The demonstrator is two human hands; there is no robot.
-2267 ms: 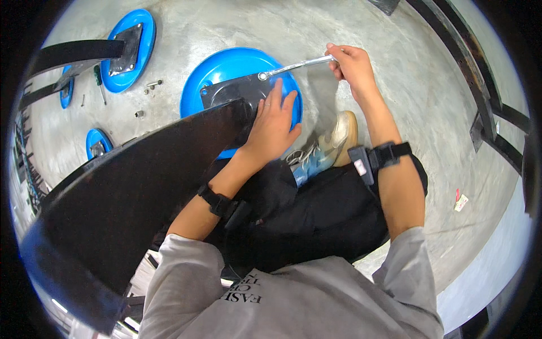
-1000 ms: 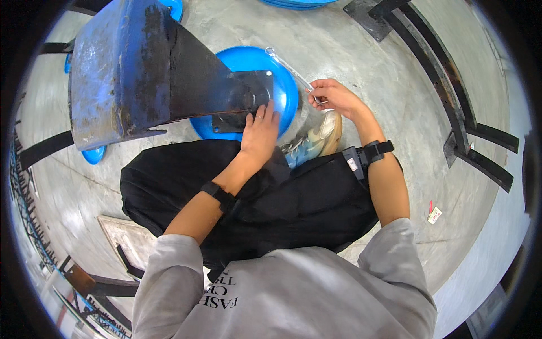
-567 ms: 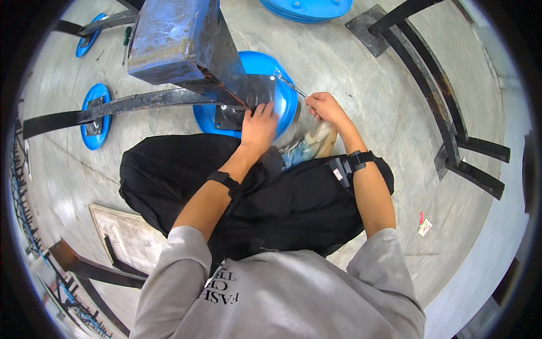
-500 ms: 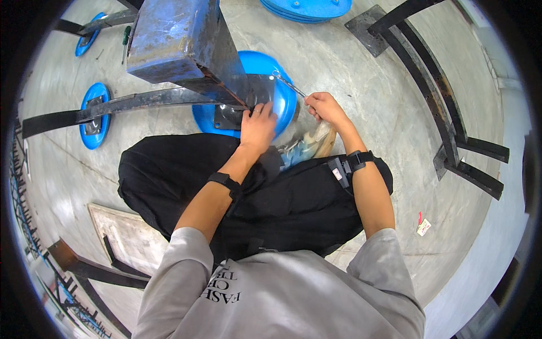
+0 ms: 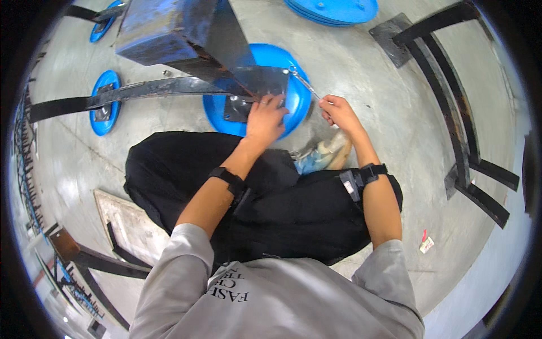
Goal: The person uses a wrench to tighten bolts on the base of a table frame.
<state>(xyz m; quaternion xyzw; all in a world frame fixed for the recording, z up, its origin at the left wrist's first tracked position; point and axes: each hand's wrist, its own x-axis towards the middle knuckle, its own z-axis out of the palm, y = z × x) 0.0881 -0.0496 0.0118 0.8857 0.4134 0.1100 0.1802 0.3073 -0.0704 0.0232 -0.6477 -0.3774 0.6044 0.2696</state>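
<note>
My right hand (image 5: 340, 113) is closed around the handle of a silver wrench (image 5: 305, 84). The wrench slants up and left, and its ring end lies by the corner of a black metal plate (image 5: 268, 78). That plate is on a round blue disc (image 5: 296, 107). My left hand (image 5: 265, 120) rests on the plate near the foot of a blue-black steel post (image 5: 223, 48), fingers slightly spread and bent. The fingertips are partly blurred, and no held object shows in them.
A curved black bar (image 5: 152, 89) runs left from the post to another blue disc (image 5: 114, 116). Stacked blue discs (image 5: 339, 10) lie at the far side. On the right stands a black metal frame (image 5: 437, 85). A pale board (image 5: 127, 229) lies at lower left, and a small tag (image 5: 427, 244) at right.
The wrench handle has swung a little toward me, with its ring end still by the plate corner. My left hand stays at the plate. The whole view has shifted slightly.
</note>
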